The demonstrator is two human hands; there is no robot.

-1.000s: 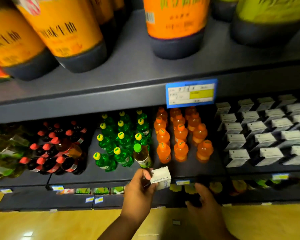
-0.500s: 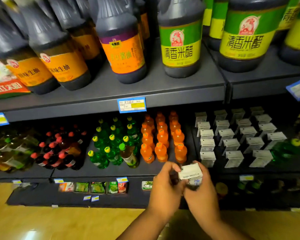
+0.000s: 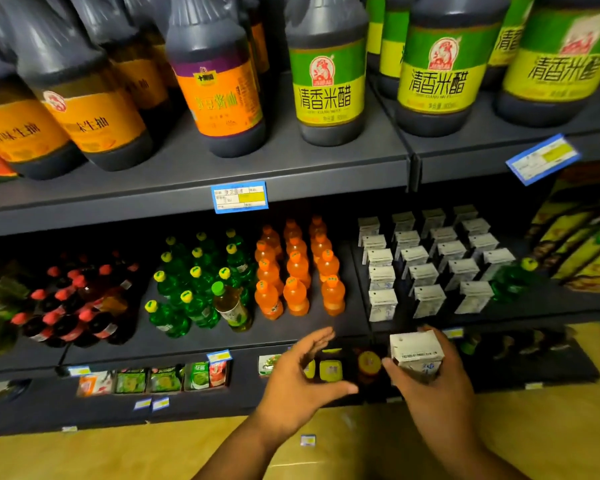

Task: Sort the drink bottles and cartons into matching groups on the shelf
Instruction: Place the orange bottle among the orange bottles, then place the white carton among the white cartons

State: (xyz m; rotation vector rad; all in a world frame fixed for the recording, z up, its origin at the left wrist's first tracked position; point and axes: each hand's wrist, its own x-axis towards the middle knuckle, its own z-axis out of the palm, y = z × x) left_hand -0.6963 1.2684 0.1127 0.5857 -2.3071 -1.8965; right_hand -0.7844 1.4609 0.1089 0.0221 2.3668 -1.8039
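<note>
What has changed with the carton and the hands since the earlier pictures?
The carton passed rightward from the left hand to the right hand, which now grips it. The left hand let go and is open. The bottle rows and shelved cartons stayed put.

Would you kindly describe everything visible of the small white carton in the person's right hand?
The small white paperboard carton is box-shaped, with a flat folded top bearing a dark dot, a line of dark print across its front and a blue mark lower down. It sits roughly upright in the right hand, whose fingers and thumb curl round it. It is in front of the grey metal shelf, below the rows of matching white cartons. Only that hand touches it.
</note>
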